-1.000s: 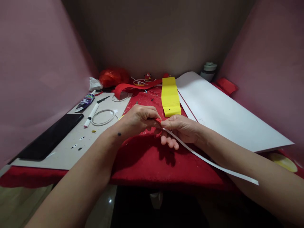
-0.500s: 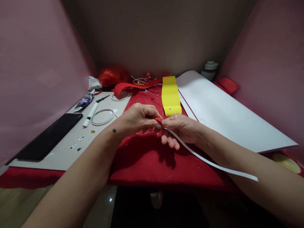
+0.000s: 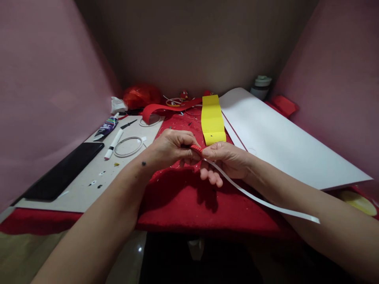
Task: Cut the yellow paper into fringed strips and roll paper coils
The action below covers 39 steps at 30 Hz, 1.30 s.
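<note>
While your left hand (image 3: 173,148) pinches the red roll (image 3: 197,148) | your right hand (image 3: 226,157) pinches it too, white strip (image 3: 260,201) trailing right | both above the red cloth (image 3: 183,197), near yellow card (image 3: 212,120).

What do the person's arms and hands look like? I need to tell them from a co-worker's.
Both forearms are bare, no sleeves in view. No gloves, rings or watch on the left hand or right hand. A small dark dot marks the left wrist.
</note>
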Tool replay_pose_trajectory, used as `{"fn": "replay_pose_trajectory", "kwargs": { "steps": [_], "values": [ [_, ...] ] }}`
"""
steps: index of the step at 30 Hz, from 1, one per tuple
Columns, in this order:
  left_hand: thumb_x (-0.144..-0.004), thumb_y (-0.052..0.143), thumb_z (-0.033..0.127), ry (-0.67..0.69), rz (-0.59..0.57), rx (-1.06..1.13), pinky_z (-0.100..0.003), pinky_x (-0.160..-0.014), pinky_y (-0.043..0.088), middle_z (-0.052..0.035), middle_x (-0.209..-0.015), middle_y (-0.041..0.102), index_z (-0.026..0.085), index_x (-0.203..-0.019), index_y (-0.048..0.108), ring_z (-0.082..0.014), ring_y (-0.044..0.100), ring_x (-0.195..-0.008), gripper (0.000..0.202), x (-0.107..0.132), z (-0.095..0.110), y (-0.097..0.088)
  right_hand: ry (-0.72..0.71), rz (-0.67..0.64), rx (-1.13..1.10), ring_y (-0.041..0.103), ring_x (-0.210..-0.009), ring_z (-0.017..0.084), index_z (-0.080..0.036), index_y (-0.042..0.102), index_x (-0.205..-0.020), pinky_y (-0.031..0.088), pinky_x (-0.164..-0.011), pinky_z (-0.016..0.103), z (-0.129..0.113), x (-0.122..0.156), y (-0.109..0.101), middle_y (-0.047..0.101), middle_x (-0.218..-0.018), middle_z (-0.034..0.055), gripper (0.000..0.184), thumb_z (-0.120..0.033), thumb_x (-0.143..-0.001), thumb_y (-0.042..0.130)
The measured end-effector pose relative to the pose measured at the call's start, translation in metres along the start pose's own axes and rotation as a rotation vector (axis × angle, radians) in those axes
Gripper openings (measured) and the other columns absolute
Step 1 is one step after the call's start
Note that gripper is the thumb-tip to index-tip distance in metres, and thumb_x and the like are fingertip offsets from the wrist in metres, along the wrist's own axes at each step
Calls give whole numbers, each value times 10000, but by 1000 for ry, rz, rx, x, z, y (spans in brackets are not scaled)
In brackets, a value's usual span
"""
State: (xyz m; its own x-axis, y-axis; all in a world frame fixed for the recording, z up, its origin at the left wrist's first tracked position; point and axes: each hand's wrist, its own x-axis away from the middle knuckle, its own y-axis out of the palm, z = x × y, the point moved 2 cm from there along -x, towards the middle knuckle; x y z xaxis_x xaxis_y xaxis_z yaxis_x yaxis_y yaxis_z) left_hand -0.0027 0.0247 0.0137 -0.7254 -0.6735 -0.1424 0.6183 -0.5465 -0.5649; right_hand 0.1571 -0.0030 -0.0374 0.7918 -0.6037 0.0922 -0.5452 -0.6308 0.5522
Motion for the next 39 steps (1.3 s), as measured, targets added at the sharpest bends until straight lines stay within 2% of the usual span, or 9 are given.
{"fn": "replay_pose_trajectory", "kwargs": {
  "steps": [4, 10, 14, 17, 20, 22, 25, 39],
  "values": [
    [-752, 607, 149, 83, 3, -133, -160, -438, 451, -10, -696, 587, 114, -722, 653, -57, 542, -495, 66, 0, 2, 1, 10, 6, 16, 664, -484, 158, -43, 630, -808, 546, -424, 214, 2, -1, -2, 713, -674, 115, 304, -347, -820, 633],
    [-785, 588, 156, 237, 20, -419, -167, -491, 418, -16, -688, 599, 119, -691, 657, -64, 531, -541, 122, 0, 2, 5, 59, 108, 56, 649, -456, 163, -62, 609, -795, 528, -397, 218, 4, -3, -1, 699, -620, 101, 373, -421, -743, 698],
    [-814, 547, 146, 317, 14, -499, -176, -521, 403, -26, -692, 607, 120, -673, 645, -67, 526, -565, 173, 0, 2, 9, 75, 119, 85, 646, -442, 169, -61, 608, -759, 519, -384, 217, 5, -3, -2, 696, -616, 111, 390, -439, -730, 702],
    [-789, 572, 141, 270, 47, -453, -176, -528, 406, -26, -706, 608, 121, -671, 642, -69, 528, -577, 139, -1, 3, 9, 54, 106, 76, 650, -450, 170, -64, 607, -771, 526, -392, 223, 4, -3, -2, 698, -624, 106, 367, -421, -748, 689],
    [-750, 607, 146, 99, 52, -209, -170, -491, 421, -10, -654, 598, 117, -729, 639, -73, 534, -545, 48, -2, 2, 5, 8, 96, 51, 655, -469, 165, -66, 603, -815, 535, -403, 224, 1, -1, 0, 701, -639, 102, 330, -392, -798, 643],
    [-741, 614, 160, -32, 48, -4, -160, -422, 401, 12, -580, 574, 111, -777, 628, -68, 514, -475, 62, -3, 1, 3, -32, 85, 36, 655, -476, 162, -63, 601, -851, 535, -403, 222, -1, 0, 1, 702, -646, 101, 328, -389, -816, 619],
    [-727, 625, 168, -90, 84, 128, -146, -368, 368, 24, -537, 557, 102, -768, 619, -56, 481, -425, 78, -4, 1, 0, -71, 65, 28, 657, -484, 160, -64, 605, -873, 539, -410, 221, -4, 2, 4, 706, -661, 99, 341, -400, -811, 619],
    [-769, 588, 170, 100, 101, -268, -162, -438, 405, 4, -551, 589, 120, -736, 642, -67, 514, -468, 80, 3, 4, -4, 27, 44, 52, 672, -501, 183, -46, 609, -819, 555, -448, 248, -1, 0, 0, 714, -708, 135, 343, -382, -788, 666]
  ]
}}
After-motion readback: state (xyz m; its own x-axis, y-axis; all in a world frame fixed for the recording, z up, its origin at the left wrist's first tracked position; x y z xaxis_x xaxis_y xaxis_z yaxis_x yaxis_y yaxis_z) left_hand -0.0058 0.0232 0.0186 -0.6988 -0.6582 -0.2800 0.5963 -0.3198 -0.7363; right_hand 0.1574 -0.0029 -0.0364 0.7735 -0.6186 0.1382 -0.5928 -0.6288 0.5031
